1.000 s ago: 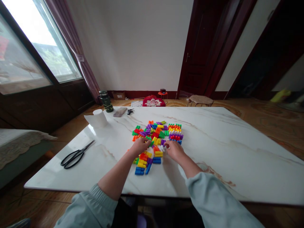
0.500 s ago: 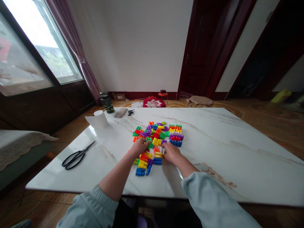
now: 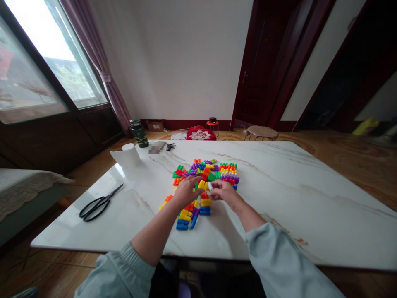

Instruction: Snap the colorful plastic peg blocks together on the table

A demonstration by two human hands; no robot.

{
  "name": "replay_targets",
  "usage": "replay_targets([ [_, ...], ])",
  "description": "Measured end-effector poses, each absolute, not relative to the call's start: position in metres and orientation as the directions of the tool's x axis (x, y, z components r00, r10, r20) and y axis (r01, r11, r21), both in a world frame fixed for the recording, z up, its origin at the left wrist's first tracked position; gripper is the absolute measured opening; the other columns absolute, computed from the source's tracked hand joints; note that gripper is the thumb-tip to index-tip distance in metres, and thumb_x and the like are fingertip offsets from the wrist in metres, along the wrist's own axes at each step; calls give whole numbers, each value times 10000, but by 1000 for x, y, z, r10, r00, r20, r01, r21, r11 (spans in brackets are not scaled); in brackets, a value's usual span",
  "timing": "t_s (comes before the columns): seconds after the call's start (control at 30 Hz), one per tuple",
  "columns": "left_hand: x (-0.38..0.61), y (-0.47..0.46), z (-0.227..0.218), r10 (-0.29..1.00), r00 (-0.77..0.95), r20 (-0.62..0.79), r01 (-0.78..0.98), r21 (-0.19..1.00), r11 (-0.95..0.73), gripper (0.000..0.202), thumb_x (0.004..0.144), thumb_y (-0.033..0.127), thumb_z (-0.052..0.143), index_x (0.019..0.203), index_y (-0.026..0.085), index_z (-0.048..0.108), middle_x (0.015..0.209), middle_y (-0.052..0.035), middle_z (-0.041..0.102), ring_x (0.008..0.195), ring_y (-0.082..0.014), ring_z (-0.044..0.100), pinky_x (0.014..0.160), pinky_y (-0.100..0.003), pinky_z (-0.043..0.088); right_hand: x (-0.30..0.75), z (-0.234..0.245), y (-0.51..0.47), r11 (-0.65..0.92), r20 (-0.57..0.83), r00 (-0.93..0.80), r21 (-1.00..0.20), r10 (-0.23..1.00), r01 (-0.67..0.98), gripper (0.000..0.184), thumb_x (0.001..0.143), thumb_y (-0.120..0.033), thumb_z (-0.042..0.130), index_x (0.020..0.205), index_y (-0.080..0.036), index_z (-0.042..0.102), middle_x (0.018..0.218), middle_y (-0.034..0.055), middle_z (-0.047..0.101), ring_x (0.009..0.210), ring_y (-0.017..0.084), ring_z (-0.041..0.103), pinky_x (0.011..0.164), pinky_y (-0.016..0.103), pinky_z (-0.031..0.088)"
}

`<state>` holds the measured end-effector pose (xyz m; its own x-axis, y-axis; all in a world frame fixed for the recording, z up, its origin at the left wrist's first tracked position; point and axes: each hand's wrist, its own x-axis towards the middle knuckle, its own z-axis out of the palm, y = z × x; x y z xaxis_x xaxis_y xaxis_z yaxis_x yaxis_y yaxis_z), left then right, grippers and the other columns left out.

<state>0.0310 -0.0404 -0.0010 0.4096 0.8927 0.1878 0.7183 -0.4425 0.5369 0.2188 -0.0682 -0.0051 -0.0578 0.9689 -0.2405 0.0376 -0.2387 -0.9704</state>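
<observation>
A heap of small plastic stud-shaped building blocks (image 3: 198, 174) in many bright colours lies in the middle of the white marble table (image 3: 279, 215). Neater rows of blocks (image 3: 228, 171) sit at its right side. My left hand (image 3: 187, 192) rests over the heap, its fingertips at yellow and green blocks. It shows nothing held. My right hand (image 3: 223, 191) pinches a white block (image 3: 210, 186) between its fingers, just above the lower blocks (image 3: 204, 205). A blue pair of blocks (image 3: 182, 224) lies nearest my body.
Black-handled scissors (image 3: 99, 205) lie on the table's left side. A paper towel roll (image 3: 128, 156), a camouflage flask (image 3: 138, 133) and keys (image 3: 170, 146) stand along the far left edge. A stool (image 3: 261, 131) and a red cushion (image 3: 201, 134) are on the floor beyond.
My hands have drawn closer together above the heap, and my right hand has risen with the white block. Some orange and yellow blocks now spread further left.
</observation>
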Motion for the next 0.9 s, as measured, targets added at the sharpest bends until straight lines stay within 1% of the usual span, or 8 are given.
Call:
replay_targets([
  [0.13, 39, -44, 5, 816, 529, 234, 560, 626, -543, 394, 812, 177, 601, 1186, 268, 684, 1095, -33, 704, 869, -157, 669, 813, -268, 529, 214, 2, -75, -284, -267, -189, -956, 945, -73, 234, 622, -138, 644, 849, -152, 700, 707, -8, 668, 634, 103, 614, 672, 242, 533],
  [0.23, 42, -44, 6, 821, 512, 252, 559, 627, -542, 330, 773, 116, 611, 1051, 237, 741, 968, -26, 732, 874, -163, 665, 801, -258, 516, 212, 4, -75, -272, -255, -175, -959, 951, -79, 198, 630, -145, 677, 823, -143, 720, 669, -14, 658, 597, 90, 593, 652, 237, 527],
  [0.3, 43, -44, 7, 848, 456, 270, 583, 630, -513, 262, 758, 136, 646, 988, 211, 749, 935, -28, 737, 835, -158, 661, 753, -243, 506, 212, 4, -75, -264, -255, -121, -962, 959, -71, 195, 644, -161, 704, 836, -137, 731, 673, -4, 670, 612, 96, 606, 667, 246, 535],
  [0.4, 42, -43, 6, 871, 413, 265, 585, 657, -477, 150, 781, 242, 674, 903, 187, 742, 839, -16, 728, 731, -135, 636, 666, -219, 481, 212, 3, -74, -225, -221, -71, -973, 973, -52, 191, 666, -192, 739, 848, -135, 737, 704, 15, 693, 643, 108, 632, 687, 259, 549],
  [0.5, 42, -42, 4, 891, 384, 242, 592, 676, -439, 178, 789, 337, 678, 833, 170, 721, 715, 1, 686, 647, -117, 593, 617, -210, 450, 213, 0, -73, -153, -150, -72, -988, 986, -30, 190, 682, -228, 760, 850, -143, 734, 727, 19, 702, 648, 113, 640, 663, 256, 554],
  [0.6, 43, -42, 4, 897, 372, 238, 611, 665, -430, 218, 788, 382, 671, 818, 169, 708, 664, 15, 645, 615, -107, 556, 586, -204, 414, 214, -2, -72, -108, -108, -50, -994, 993, 1, 165, 713, -243, 744, 845, -145, 725, 720, 13, 695, 633, 109, 634, 619, 238, 545],
  [0.73, 44, -44, 5, 891, 390, 233, 630, 639, -442, 224, 796, 390, 651, 808, 174, 710, 634, 24, 614, 587, -101, 522, 560, -205, 382, 215, -3, -71, -80, -81, -10, -994, 997, 74, 94, 753, -212, 689, 822, -149, 698, 709, 2, 678, 617, 110, 627, 568, 215, 515],
  [0.9, 40, -41, 4, 900, 389, 199, 639, 646, -419, 174, 791, 317, 638, 854, 182, 729, 677, 9, 676, 617, -119, 580, 595, -213, 423, 217, -4, -68, -61, -59, 19, -977, 998, 204, 89, 816, -186, 590, 837, -145, 665, 722, 10, 668, 620, 125, 637, 565, 220, 495],
])
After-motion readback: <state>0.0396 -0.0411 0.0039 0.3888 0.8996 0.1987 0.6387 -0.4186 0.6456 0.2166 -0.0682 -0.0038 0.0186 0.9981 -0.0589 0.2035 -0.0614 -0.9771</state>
